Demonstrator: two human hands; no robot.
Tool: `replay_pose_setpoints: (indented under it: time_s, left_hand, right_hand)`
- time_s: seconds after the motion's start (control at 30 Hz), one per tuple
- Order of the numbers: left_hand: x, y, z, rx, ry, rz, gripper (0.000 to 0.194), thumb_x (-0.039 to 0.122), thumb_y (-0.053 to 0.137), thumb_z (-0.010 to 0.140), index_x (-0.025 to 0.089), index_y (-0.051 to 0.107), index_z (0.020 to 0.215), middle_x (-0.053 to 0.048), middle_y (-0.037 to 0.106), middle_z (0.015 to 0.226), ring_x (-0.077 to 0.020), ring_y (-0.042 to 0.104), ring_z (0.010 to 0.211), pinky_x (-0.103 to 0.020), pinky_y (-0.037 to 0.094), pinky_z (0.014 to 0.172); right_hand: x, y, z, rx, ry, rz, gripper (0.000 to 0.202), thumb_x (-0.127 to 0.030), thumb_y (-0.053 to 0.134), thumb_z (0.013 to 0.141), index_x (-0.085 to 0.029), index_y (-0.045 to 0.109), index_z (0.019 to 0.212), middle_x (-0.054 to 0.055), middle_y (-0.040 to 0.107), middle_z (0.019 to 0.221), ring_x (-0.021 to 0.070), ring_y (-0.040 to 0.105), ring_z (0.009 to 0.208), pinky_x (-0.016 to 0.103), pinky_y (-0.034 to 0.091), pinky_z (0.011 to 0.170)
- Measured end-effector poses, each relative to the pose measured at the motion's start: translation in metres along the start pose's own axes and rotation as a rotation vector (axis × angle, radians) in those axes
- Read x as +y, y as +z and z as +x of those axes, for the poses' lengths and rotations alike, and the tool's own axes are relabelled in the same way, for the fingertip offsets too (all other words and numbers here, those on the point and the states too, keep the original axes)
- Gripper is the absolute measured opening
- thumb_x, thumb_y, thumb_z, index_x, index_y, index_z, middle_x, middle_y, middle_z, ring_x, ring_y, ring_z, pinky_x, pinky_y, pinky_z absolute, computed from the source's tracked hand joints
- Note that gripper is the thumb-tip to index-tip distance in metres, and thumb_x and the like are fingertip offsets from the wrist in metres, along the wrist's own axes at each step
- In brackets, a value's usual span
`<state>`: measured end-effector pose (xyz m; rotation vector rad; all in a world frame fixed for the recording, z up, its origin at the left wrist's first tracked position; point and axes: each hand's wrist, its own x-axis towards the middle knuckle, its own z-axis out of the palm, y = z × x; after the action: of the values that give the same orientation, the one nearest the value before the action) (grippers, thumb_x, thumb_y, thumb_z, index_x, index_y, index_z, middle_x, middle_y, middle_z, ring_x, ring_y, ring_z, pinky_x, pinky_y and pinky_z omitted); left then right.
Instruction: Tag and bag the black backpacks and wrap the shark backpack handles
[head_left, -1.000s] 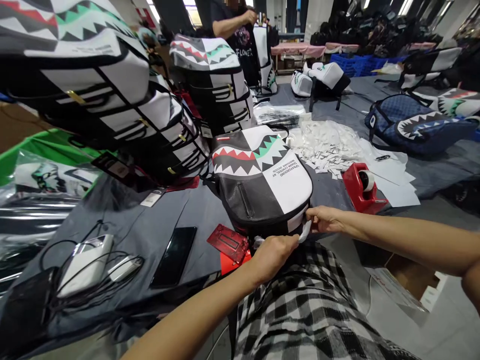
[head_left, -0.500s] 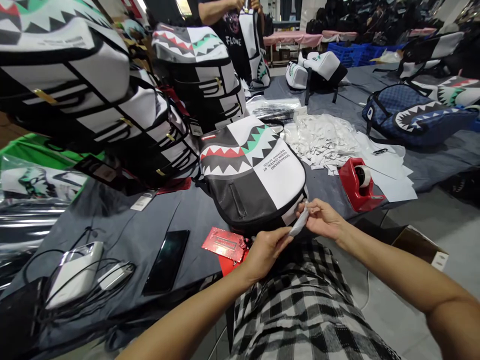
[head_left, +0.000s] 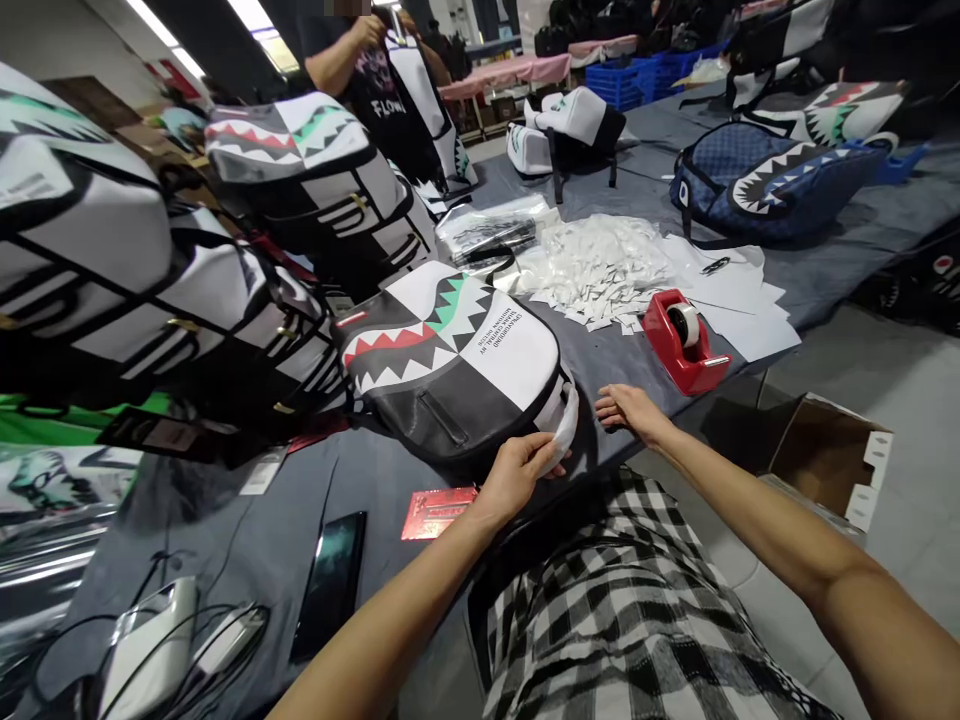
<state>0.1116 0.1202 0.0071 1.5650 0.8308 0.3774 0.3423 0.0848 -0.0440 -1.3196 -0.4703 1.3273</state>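
A backpack (head_left: 487, 365) with black and white panels and a red and green shark-teeth print lies flat before me on the grey-covered table. My left hand (head_left: 521, 472) pinches a soft white strip (head_left: 568, 420) that curves along the bag's near right side. Whether the strip is a wrapped strap or loose wrapping, I cannot tell. My right hand (head_left: 630, 412) is off the bag, its fingers stretched out with nothing visible in them. It hovers between the bag and a red tape dispenser (head_left: 684, 340). Below the bag lies a red tag (head_left: 437, 513).
Stacked backpacks (head_left: 300, 170) stand at left. A phone (head_left: 328, 585) and a cabled white device (head_left: 150, 640) lie front left. Small white labels (head_left: 592, 265) are heaped behind the bag, with a blue backpack (head_left: 780, 185) far right. Another person (head_left: 367, 90) holds a bag behind.
My right hand has let go of the white strip and moved right, towards the tape dispenser. My left hand keeps hold of the strip. The camera view has shifted.
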Motion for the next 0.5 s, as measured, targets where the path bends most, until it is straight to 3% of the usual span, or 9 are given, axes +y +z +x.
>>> replay_pose_setpoints:
  time_s: [0.07, 0.17, 0.27, 0.37, 0.43, 0.5]
  left_hand:
    - [-0.002, 0.004, -0.002, 0.03, 0.02, 0.029, 0.051, 0.06, 0.063, 0.083, 0.014, 0.077, 0.098, -0.007, 0.075, 0.082, -0.02, 0.07, 0.069, -0.028, 0.054, 0.066]
    - [-0.006, 0.009, -0.004, 0.072, 0.081, 0.13, 0.045, 0.055, 0.062, 0.085, 0.016, 0.078, 0.101, -0.005, 0.076, 0.082, -0.0225, 0.074, 0.075, -0.029, 0.056, 0.069]
    - [-0.011, 0.011, -0.004, 0.13, 0.138, 0.167, 0.041, 0.05, 0.062, 0.087, 0.017, 0.078, 0.106, -0.004, 0.078, 0.083, -0.0236, 0.075, 0.082, -0.029, 0.058, 0.075]
    - [-0.015, 0.004, -0.001, 0.213, 0.162, 0.126, 0.041, 0.049, 0.066, 0.084, 0.017, 0.078, 0.106, -0.005, 0.079, 0.089, -0.0241, 0.075, 0.084, -0.031, 0.059, 0.077]
    - [-0.018, -0.002, 0.001, 0.282, 0.161, 0.125, 0.039, 0.048, 0.068, 0.083, 0.017, 0.079, 0.103, -0.006, 0.08, 0.093, -0.0251, 0.075, 0.086, -0.034, 0.059, 0.08]
    - [-0.019, -0.005, 0.002, 0.329, 0.158, 0.153, 0.035, 0.045, 0.068, 0.083, 0.017, 0.079, 0.102, -0.007, 0.08, 0.097, -0.0259, 0.074, 0.088, -0.036, 0.058, 0.084]
  right_hand:
    - [-0.001, 0.009, -0.004, -0.086, -0.035, 0.028, 0.014, -0.027, 0.073, 0.087, -0.015, 0.067, 0.082, 0.005, 0.072, 0.075, 0.0133, 0.068, 0.066, 0.022, 0.057, 0.061]
    - [-0.009, 0.04, 0.001, -0.215, 0.033, 0.072, 0.018, -0.023, 0.079, 0.08, -0.014, 0.065, 0.074, 0.003, 0.068, 0.067, 0.0117, 0.064, 0.062, 0.021, 0.056, 0.062]
    - [-0.018, 0.067, 0.016, -0.183, 0.087, 0.075, 0.023, -0.02, 0.078, 0.079, -0.016, 0.058, 0.067, 0.0, 0.06, 0.057, 0.0113, 0.059, 0.057, 0.021, 0.055, 0.059]
    - [-0.021, 0.067, 0.021, -0.193, 0.074, 0.048, 0.024, -0.029, 0.067, 0.089, -0.018, 0.057, 0.071, 0.0, 0.06, 0.059, 0.013, 0.062, 0.062, 0.024, 0.057, 0.065]
    - [-0.018, 0.055, 0.011, -0.161, -0.057, -0.162, 0.023, -0.036, 0.063, 0.092, -0.019, 0.06, 0.077, 0.002, 0.063, 0.067, 0.0162, 0.065, 0.071, 0.029, 0.059, 0.073]
    - [-0.013, 0.042, -0.006, -0.099, -0.387, -0.469, 0.019, -0.039, 0.064, 0.09, -0.02, 0.064, 0.088, 0.006, 0.069, 0.084, 0.0215, 0.067, 0.089, 0.038, 0.057, 0.087]
